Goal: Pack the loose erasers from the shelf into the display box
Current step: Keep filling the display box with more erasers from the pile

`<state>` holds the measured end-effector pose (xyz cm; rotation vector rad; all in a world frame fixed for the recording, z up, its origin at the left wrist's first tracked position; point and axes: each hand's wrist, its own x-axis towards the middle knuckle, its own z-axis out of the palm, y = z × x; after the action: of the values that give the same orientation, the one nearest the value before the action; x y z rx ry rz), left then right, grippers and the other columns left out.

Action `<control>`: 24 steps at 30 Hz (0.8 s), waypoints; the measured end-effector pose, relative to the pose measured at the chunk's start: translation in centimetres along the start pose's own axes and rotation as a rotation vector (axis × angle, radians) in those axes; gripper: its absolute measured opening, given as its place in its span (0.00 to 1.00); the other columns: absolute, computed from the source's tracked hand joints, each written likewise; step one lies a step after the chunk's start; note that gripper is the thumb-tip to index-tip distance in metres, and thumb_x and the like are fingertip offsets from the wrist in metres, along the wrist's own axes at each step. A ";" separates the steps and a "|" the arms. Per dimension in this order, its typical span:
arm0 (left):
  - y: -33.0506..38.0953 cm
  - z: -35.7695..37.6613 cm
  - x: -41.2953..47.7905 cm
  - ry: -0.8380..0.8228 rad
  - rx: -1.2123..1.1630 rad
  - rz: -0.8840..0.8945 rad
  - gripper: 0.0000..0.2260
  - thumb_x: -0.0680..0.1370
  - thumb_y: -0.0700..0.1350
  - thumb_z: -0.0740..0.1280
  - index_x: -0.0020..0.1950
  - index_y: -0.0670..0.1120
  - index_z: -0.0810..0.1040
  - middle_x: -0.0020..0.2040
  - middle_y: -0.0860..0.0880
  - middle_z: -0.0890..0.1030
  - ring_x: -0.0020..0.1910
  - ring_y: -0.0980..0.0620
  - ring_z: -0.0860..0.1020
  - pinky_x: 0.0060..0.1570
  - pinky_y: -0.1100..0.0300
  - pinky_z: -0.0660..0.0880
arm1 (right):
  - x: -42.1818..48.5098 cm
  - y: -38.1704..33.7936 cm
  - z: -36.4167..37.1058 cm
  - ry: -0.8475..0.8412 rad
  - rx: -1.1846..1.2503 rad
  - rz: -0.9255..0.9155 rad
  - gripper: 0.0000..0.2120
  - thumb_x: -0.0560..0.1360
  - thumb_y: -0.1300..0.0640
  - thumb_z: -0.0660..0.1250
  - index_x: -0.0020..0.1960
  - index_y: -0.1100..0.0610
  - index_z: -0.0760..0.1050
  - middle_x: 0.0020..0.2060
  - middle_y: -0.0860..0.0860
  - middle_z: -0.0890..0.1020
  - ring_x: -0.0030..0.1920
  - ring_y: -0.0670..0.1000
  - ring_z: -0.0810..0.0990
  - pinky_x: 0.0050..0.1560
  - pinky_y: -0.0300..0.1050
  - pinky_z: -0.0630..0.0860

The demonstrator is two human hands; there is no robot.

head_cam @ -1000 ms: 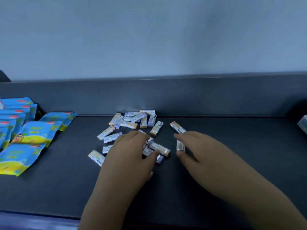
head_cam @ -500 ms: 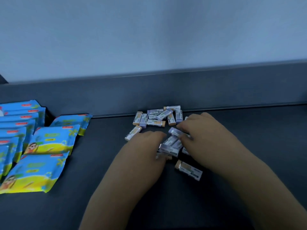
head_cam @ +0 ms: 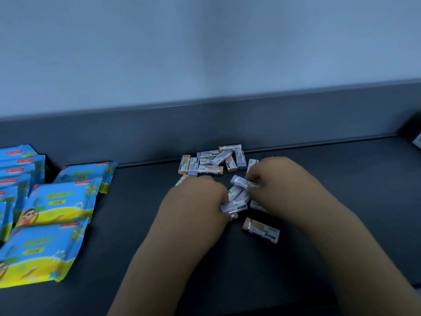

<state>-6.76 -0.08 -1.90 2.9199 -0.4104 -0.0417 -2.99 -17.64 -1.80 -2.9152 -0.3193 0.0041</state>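
Dark grey is the shelf (head_cam: 136, 258), and on it we find the erasers (head_cam: 211, 163), small sleeved blocks in lilac, white and tan. They are heaped in a loose cluster against the shelf's back edge, a little right of its middle. We see the left hand (head_cam: 198, 201) just in front of that heap, its fingers curled round a bundle (head_cam: 234, 206) of several erasers that pokes out toward the other hand. The right hand (head_cam: 280, 185) sits close beside it, thumb and fingertips pinching one lilac-wrapped eraser (head_cam: 245, 182) that lies tilted just behind the bundle; whether the two touch we cannot tell. A lone eraser (head_cam: 260, 229) lies flat on the shelf nearer the front edge, close to both hands and held by neither. Toward the left edge we see blue and yellow packets (head_cam: 57, 201) overlapping in rows. At the far right edge a pale corner of something (head_cam: 418, 141) shows, too cropped for us to identify.
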 end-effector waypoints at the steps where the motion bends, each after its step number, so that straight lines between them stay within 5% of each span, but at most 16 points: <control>1: 0.0 0.0 0.0 -0.006 -0.001 -0.006 0.10 0.78 0.55 0.66 0.57 0.55 0.82 0.53 0.54 0.77 0.56 0.51 0.74 0.55 0.52 0.76 | -0.1 0.1 -0.1 0.005 0.008 0.015 0.08 0.70 0.52 0.67 0.46 0.48 0.83 0.41 0.46 0.80 0.46 0.50 0.79 0.45 0.52 0.81; 7: -0.1 -0.8 -0.9 0.148 -0.099 -0.058 0.06 0.76 0.54 0.69 0.52 0.58 0.80 0.49 0.58 0.76 0.52 0.56 0.74 0.49 0.56 0.75 | -1.3 1.4 -1.3 0.102 0.157 0.055 0.09 0.67 0.47 0.67 0.43 0.47 0.82 0.38 0.45 0.82 0.41 0.45 0.80 0.42 0.50 0.82; 13: 1.4 -1.3 -1.0 0.239 -0.161 -0.063 0.06 0.78 0.52 0.69 0.54 0.58 0.80 0.51 0.59 0.78 0.52 0.58 0.75 0.49 0.59 0.73 | -3.2 2.9 -2.1 0.223 0.285 -0.007 0.06 0.69 0.52 0.69 0.44 0.51 0.83 0.38 0.47 0.82 0.40 0.45 0.79 0.43 0.50 0.79; 19: 4.9 -0.8 0.0 0.353 -0.247 0.008 0.04 0.74 0.52 0.72 0.48 0.56 0.82 0.43 0.57 0.79 0.44 0.57 0.77 0.46 0.52 0.76 | -4.6 6.4 -2.6 0.280 0.375 -0.087 0.06 0.72 0.56 0.70 0.46 0.47 0.83 0.40 0.44 0.80 0.41 0.43 0.78 0.45 0.50 0.78; 24: 10.1 -0.2 1.8 0.408 -0.275 0.089 0.05 0.72 0.46 0.76 0.44 0.55 0.83 0.39 0.58 0.79 0.42 0.59 0.77 0.44 0.61 0.74 | -6.1 12.3 -3.6 0.355 0.388 -0.086 0.06 0.73 0.56 0.70 0.45 0.47 0.83 0.38 0.45 0.79 0.40 0.43 0.77 0.42 0.48 0.77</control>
<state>-7.72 -10.10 0.26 2.5476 -0.4247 0.4641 -6.23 -31.46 -0.98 -2.4560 -0.3376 -0.4115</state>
